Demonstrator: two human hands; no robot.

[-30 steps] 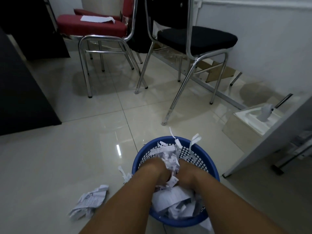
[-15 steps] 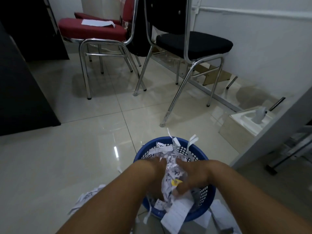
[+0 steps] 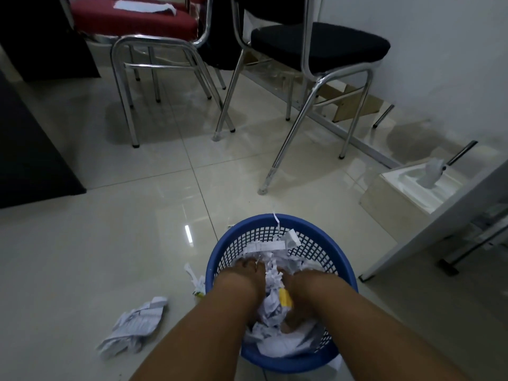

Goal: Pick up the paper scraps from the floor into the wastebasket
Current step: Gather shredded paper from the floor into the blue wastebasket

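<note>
The wastebasket (image 3: 242,224) is round, of blue plastic, with a smooth solid rim and a wall of open square lattice. It stands on a floor (image 3: 104,232) of glossy cream tiles with thin grout lines. It is heaped with paper scraps (image 3: 270,305): torn white strips with ragged edges, crumpled printed sheets and one small yellow piece (image 3: 284,298). A thin curled strip (image 3: 276,220) hangs over the far rim.

Both forearms reach down into the basket. The left hand (image 3: 244,274) lies on the left side of the heap, its fingers (image 3: 251,264) touching the paper. The right hand (image 3: 298,295) is sunk into the right side of the heap, its fingertips partly buried. How far either hand is curled, and whether either has hold of any paper, cannot be told.

A crumpled wad (image 3: 134,324) of printed paper lies on the tiles to the left of the basket, apart from it. A few smaller bits (image 3: 195,281) lie just beside the basket's left wall.

Farther back stand a red padded chair (image 3: 132,19) with a white sheet (image 3: 145,6) on its seat and a black padded chair (image 3: 320,44), both on bent chrome tube legs. To the right is a pale box (image 3: 395,200) with white tissue standing out of it.
</note>
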